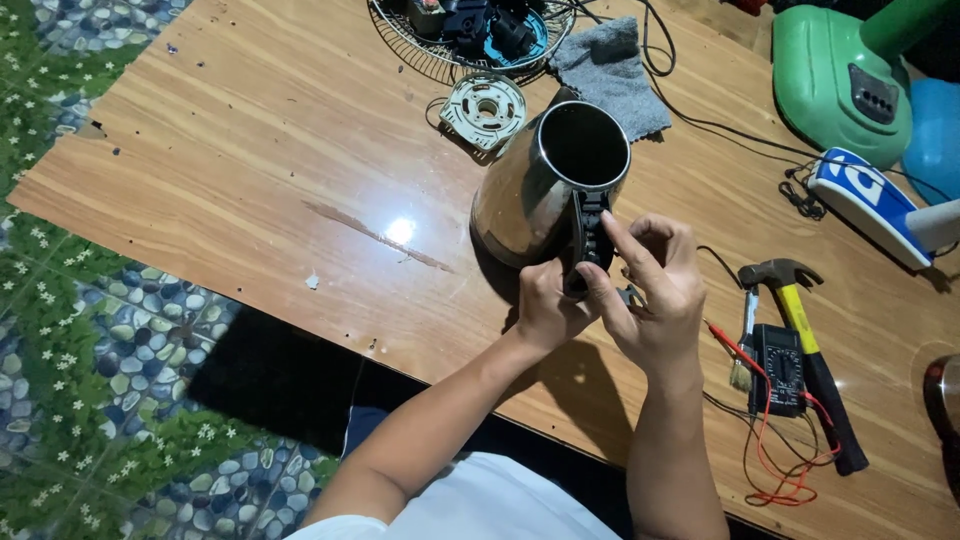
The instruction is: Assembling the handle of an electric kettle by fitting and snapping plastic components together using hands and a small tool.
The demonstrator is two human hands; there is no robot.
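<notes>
Both hands (pixel 610 290) grip the lidless steel kettle's (pixel 530 195) black handle (pixel 590 240).

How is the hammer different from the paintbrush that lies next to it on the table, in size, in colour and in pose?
The hammer is clearly longer and thicker than the paintbrush. The hammer has a metal claw head, a yellow shaft and a black grip; the paintbrush has a pale handle and light bristles. The hammer's head points away from the person, while the paintbrush's bristles point toward the person. Both lie flat on the wooden table, beside the black multimeter, untouched by either hand.
</notes>
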